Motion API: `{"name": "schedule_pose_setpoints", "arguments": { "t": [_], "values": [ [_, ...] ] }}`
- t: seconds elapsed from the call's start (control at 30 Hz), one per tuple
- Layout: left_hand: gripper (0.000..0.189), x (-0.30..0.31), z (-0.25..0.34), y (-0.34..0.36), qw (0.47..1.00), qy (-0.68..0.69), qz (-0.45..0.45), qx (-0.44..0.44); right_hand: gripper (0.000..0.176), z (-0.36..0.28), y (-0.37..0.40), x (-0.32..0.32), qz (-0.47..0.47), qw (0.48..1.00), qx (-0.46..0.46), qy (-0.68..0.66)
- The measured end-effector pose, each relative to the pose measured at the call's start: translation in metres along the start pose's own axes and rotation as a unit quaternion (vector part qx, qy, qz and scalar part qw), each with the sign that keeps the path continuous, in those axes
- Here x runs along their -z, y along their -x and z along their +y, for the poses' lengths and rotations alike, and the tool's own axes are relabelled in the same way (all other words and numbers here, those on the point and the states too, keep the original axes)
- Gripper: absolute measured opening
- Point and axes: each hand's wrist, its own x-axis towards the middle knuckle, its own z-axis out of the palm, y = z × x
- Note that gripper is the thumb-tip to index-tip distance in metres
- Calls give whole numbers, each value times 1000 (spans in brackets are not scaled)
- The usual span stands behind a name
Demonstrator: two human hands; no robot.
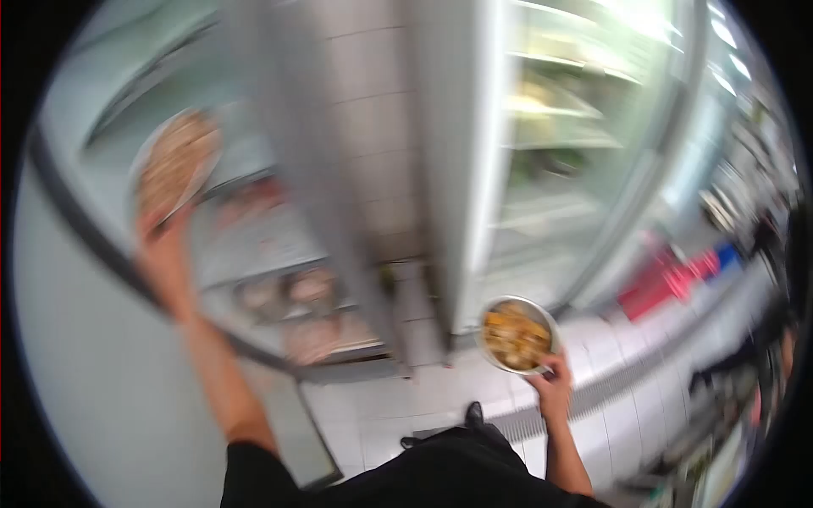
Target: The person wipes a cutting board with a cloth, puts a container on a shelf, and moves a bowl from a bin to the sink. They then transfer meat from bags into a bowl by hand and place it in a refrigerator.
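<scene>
In my left hand [163, 241] is a pale oval-looking dish [208, 161] filled with light-brown food, gripped at its near rim. It is at the upper shelf level of an open refrigerator on the left; blur hides whether the dish touches the shelf. Low on the right, my right hand [555, 388] grips the rim of a round white bowl [555, 326]. Yellow and brown chunks of food [515, 334] fill this bowl, which I hold out over the floor. Fingers of both hands are closed on the rims, partly smeared by motion.
Lower shelves of the left refrigerator [246, 245] bear pinkish food and containers. A glass-fronted refrigerator [584, 195] with stocked shelves stands to the right. Beyond it are a pink container [648, 292] and blurred kitchenware. A drain grate [605, 398] crosses the tiled floor [364, 415].
</scene>
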Motion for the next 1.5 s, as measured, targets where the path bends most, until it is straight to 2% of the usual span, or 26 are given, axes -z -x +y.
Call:
{"name": "schedule_pose_setpoints", "arguments": {
  "t": [0.03,0.07,0.1,0.17,0.23,0.3,0.33,0.37,0.4,0.43,0.47,0.53,0.57,0.63,0.77,0.83,0.87,0.97,1.03,1.1,1.13,1.17,1.23,1.33,1.4,1.5],
  "values": [
    [27,10,-55,-14,995,-88,6,-38,34,-1,4,14,19,998,-40,44],
    [29,31,-35,18,993,47,-26,-105,37,17,6,30,35,996,13,85],
    [29,47,-77,12,996,57,-65,32,36,22,8,43,47,996,22,79],
    [24,94,-143,21,986,27,-162,-28,35,13,13,55,62,994,76,39],
    [21,82,29,125,991,112,-72,-5,34,18,10,91,77,990,100,63],
    [16,67,49,180,980,116,-137,84,33,26,13,133,96,988,107,52],
    [13,51,67,212,949,245,-189,67,32,31,15,156,108,986,98,78],
    [13,26,42,230,955,159,-232,96,32,30,12,170,121,983,85,108],
    [14,16,98,265,959,61,-257,97,31,21,21,198,138,985,68,79],
    [15,1,133,289,929,136,-339,56,31,25,22,221,150,983,73,78],
    [25,-64,32,314,857,281,-427,61,32,29,24,245,154,981,75,88],
    [31,-90,157,384,819,386,-404,131,33,37,26,287,162,978,61,119],
    [31,-107,185,402,813,393,-410,130,33,39,27,305,173,975,62,122],
    [31,-134,231,433,751,423,-494,115,34,39,29,336,193,961,92,177],
    [33,-181,328,497,702,466,-521,137,35,33,30,397,234,954,53,178],
    [34,-202,362,526,643,484,-580,126,35,37,36,427,254,949,45,182],
    [41,-216,384,542,621,514,-577,128,35,38,35,441,280,940,43,189],
    [41,-261,448,590,582,520,-618,92,36,40,19,493,338,918,41,203],
    [41,-290,492,622,534,524,-655,107,36,45,10,531,373,905,30,204],
    [41,-314,522,663,529,517,-669,70,34,45,10,569,411,893,19,182],
    [40,-340,529,685,510,483,-707,81,34,40,4,588,423,880,12,214],
    [40,-352,560,704,492,487,-718,77,33,33,-3,609,431,867,8,250],
    [40,-368,624,736,499,492,-709,77,33,27,-20,648,461,861,2,213],
    [39,-392,704,774,467,518,-715,51,34,10,-27,694,492,842,9,223],
    [37,-407,757,802,454,526,-718,35,34,1,-35,722,537,806,10,248],
    [35,-430,832,840,451,524,-719,-66,37,21,-36,774,566,775,-9,280]
  ]
}}
